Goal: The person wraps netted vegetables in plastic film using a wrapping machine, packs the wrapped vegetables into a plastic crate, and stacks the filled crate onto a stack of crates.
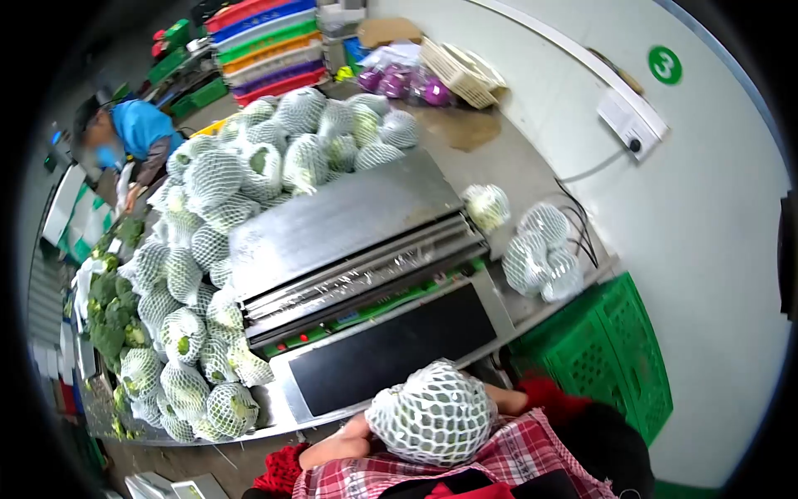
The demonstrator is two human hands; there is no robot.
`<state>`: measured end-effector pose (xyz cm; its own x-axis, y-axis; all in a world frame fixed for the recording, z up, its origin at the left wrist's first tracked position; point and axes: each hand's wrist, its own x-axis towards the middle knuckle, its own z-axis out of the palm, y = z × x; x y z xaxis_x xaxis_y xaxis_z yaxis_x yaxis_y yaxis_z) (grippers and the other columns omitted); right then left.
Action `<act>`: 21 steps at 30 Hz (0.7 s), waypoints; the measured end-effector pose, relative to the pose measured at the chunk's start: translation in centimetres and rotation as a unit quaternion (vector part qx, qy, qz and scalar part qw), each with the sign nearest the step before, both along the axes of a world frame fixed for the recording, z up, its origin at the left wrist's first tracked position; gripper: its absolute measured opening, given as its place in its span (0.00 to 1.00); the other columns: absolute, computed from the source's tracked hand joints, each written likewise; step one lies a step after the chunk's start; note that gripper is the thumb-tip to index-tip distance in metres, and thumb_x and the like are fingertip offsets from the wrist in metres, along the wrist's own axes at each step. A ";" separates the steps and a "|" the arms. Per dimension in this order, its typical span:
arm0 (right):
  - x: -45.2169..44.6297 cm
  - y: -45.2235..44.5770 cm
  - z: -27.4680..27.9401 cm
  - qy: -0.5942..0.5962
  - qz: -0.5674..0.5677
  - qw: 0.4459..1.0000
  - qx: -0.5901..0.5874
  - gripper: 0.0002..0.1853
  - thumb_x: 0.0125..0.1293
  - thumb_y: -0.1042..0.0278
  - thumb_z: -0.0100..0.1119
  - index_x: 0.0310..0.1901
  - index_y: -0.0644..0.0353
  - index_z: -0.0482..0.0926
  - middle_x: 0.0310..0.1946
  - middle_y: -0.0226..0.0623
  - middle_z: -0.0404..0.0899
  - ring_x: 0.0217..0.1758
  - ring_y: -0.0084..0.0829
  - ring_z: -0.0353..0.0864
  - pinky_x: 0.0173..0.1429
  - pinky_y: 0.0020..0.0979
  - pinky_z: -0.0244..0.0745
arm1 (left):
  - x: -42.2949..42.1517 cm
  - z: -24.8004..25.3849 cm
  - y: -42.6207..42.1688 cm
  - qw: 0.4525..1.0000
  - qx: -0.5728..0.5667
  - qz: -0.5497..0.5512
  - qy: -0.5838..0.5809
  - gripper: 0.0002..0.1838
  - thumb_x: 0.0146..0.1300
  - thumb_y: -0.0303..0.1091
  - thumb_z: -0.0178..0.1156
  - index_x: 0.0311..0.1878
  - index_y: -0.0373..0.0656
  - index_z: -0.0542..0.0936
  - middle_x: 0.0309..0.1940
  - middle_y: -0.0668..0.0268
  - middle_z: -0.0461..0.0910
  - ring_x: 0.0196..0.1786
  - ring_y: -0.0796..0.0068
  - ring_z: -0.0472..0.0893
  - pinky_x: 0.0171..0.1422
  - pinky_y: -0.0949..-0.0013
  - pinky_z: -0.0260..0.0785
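Observation:
A round vegetable head in a white foam net [434,413] is held close to my body, in front of the wrapping machine. My left hand [345,441] grips its left side, with the fingers partly hidden beneath it. On the other side, my right hand [505,400] holds it from the right and is mostly hidden behind the net. The wrapping machine [349,220] has a metal top, a roll of clear film [366,279] and a black plate [392,349] at its front. Many more netted heads [218,179] are piled to its left and behind it.
Broccoli heads [112,316] lie at the far left, near a person in blue [141,129]. Netted pieces [544,254] sit right of the machine by black cables. A green crate [603,349] stands below the table's right edge. Stacked coloured crates [266,46] rise at the back.

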<state>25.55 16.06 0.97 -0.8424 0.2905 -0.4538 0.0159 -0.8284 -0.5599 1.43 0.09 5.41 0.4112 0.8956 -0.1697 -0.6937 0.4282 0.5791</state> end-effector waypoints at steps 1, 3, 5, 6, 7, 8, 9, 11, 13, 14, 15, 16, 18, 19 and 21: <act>0.6 0.3 1.6 0.017 -0.101 0.992 -0.067 0.26 0.68 0.60 0.58 0.62 0.66 0.66 0.57 0.45 0.73 0.59 0.33 0.74 0.59 0.36 0.73 | -0.2 0.0 0.3 0.991 0.034 -0.007 0.133 0.36 0.64 0.28 0.60 0.73 0.33 0.56 0.68 0.56 0.63 0.73 0.66 0.60 0.76 0.64 0.48; 0.6 1.4 3.5 0.032 -0.156 0.975 0.156 0.30 0.66 0.57 0.60 0.63 0.67 0.66 0.58 0.45 0.73 0.60 0.33 0.74 0.61 0.37 0.73 | 1.1 0.7 4.4 0.931 0.167 0.070 0.318 0.34 0.66 0.30 0.61 0.71 0.33 0.57 0.61 0.59 0.69 0.66 0.68 0.65 0.73 0.65 0.52; 0.3 3.0 4.5 -0.028 -0.202 0.840 0.502 0.35 0.61 0.52 0.65 0.62 0.69 0.67 0.57 0.45 0.74 0.58 0.34 0.75 0.62 0.37 0.72 | 3.0 1.1 9.6 0.933 0.114 0.094 0.328 0.32 0.69 0.37 0.59 0.67 0.30 0.57 0.59 0.57 0.70 0.62 0.71 0.69 0.67 0.66 0.62; 2.1 6.3 2.0 -0.049 -0.214 0.843 0.491 0.35 0.58 0.60 0.69 0.62 0.70 0.67 0.55 0.46 0.74 0.57 0.36 0.75 0.64 0.38 0.71 | 3.9 -0.1 12.1 0.920 0.130 0.114 0.352 0.32 0.71 0.40 0.58 0.67 0.30 0.57 0.57 0.56 0.72 0.60 0.70 0.72 0.65 0.66 0.65; 4.9 11.2 -3.2 -0.001 -0.237 0.893 0.383 0.33 0.61 0.59 0.65 0.62 0.68 0.67 0.55 0.43 0.76 0.56 0.34 0.76 0.63 0.34 0.71 | 4.1 0.2 14.5 0.899 0.177 0.093 0.390 0.32 0.71 0.42 0.57 0.67 0.30 0.57 0.55 0.50 0.75 0.58 0.66 0.76 0.62 0.65 0.68; 4.0 13.7 1.8 0.000 -0.272 0.883 0.382 0.32 0.64 0.54 0.60 0.63 0.67 0.67 0.44 0.33 0.78 0.45 0.24 0.76 0.49 0.27 0.74 | 3.5 1.5 16.6 0.899 0.189 0.058 0.391 0.35 0.68 0.44 0.59 0.67 0.29 0.58 0.54 0.43 0.76 0.55 0.56 0.79 0.60 0.61 0.71; 5.1 17.6 3.2 -0.037 -0.302 0.862 0.406 0.29 0.65 0.54 0.59 0.60 0.67 0.70 0.41 0.31 0.76 0.42 0.22 0.75 0.47 0.26 0.72 | 2.0 1.7 18.3 0.813 0.240 0.124 0.516 0.38 0.65 0.47 0.62 0.66 0.28 0.59 0.54 0.41 0.76 0.55 0.51 0.79 0.59 0.58 0.71; 10.1 26.9 3.4 -0.134 -0.341 0.793 0.487 0.23 0.67 0.55 0.56 0.56 0.66 0.75 0.34 0.28 0.74 0.37 0.20 0.71 0.42 0.24 0.68 | -2.4 1.3 22.5 0.645 0.229 0.240 0.688 0.42 0.59 0.50 0.66 0.66 0.30 0.61 0.54 0.41 0.76 0.56 0.46 0.78 0.60 0.55 0.71; 12.7 33.9 3.2 -0.259 -0.310 0.703 0.586 0.21 0.68 0.56 0.56 0.52 0.65 0.78 0.34 0.31 0.78 0.39 0.24 0.76 0.46 0.26 0.71 | -8.8 0.2 27.5 0.486 0.173 0.342 0.785 0.45 0.54 0.52 0.69 0.66 0.32 0.63 0.56 0.44 0.75 0.57 0.45 0.77 0.60 0.54 0.70; 13.0 36.3 2.5 -0.250 -0.306 0.706 0.587 0.21 0.68 0.56 0.56 0.52 0.65 0.78 0.34 0.31 0.78 0.39 0.24 0.76 0.46 0.26 0.71 | -12.0 -0.4 30.2 0.386 0.171 0.390 0.818 0.45 0.52 0.52 0.70 0.65 0.33 0.63 0.56 0.45 0.75 0.56 0.46 0.77 0.58 0.53 0.71; 13.3 38.1 1.6 -0.382 -0.252 0.647 0.610 0.22 0.67 0.57 0.58 0.54 0.66 0.78 0.40 0.38 0.80 0.46 0.32 0.77 0.53 0.31 0.70 | -14.7 -0.7 32.7 0.326 0.155 0.418 0.833 0.46 0.51 0.53 0.70 0.65 0.33 0.64 0.57 0.45 0.74 0.58 0.46 0.75 0.59 0.53 0.70; 12.7 39.7 0.9 -0.505 -0.192 0.569 0.620 0.23 0.66 0.58 0.60 0.55 0.67 0.77 0.46 0.45 0.81 0.53 0.40 0.78 0.60 0.36 0.69 | -16.9 -0.7 34.9 0.266 0.139 0.444 0.844 0.46 0.50 0.53 0.70 0.65 0.34 0.64 0.59 0.46 0.72 0.59 0.47 0.74 0.60 0.52 0.69; 8.2 43.0 0.4 -0.492 -0.198 0.402 0.746 0.24 0.65 0.59 0.61 0.56 0.68 0.76 0.49 0.48 0.80 0.56 0.43 0.77 0.61 0.38 0.68 | -19.5 0.3 37.9 0.358 0.003 0.356 0.863 0.47 0.50 0.54 0.70 0.66 0.34 0.63 0.62 0.47 0.70 0.62 0.47 0.71 0.62 0.53 0.67; 5.0 44.0 0.3 -0.465 -0.199 0.218 0.835 0.25 0.64 0.60 0.62 0.57 0.69 0.74 0.51 0.51 0.79 0.59 0.47 0.76 0.63 0.41 0.67 | -20.1 0.2 38.7 0.444 -0.128 0.251 0.851 0.48 0.50 0.55 0.69 0.67 0.34 0.63 0.65 0.48 0.67 0.65 0.48 0.69 0.65 0.53 0.65; -8.5 41.2 3.9 -0.301 -0.176 0.557 0.754 0.27 0.64 0.62 0.62 0.60 0.69 0.71 0.52 0.51 0.78 0.57 0.41 0.77 0.60 0.39 0.71 | -20.0 -3.4 38.9 0.382 -0.048 0.295 0.874 0.49 0.49 0.55 0.70 0.67 0.32 0.62 0.65 0.47 0.67 0.66 0.47 0.67 0.67 0.54 0.63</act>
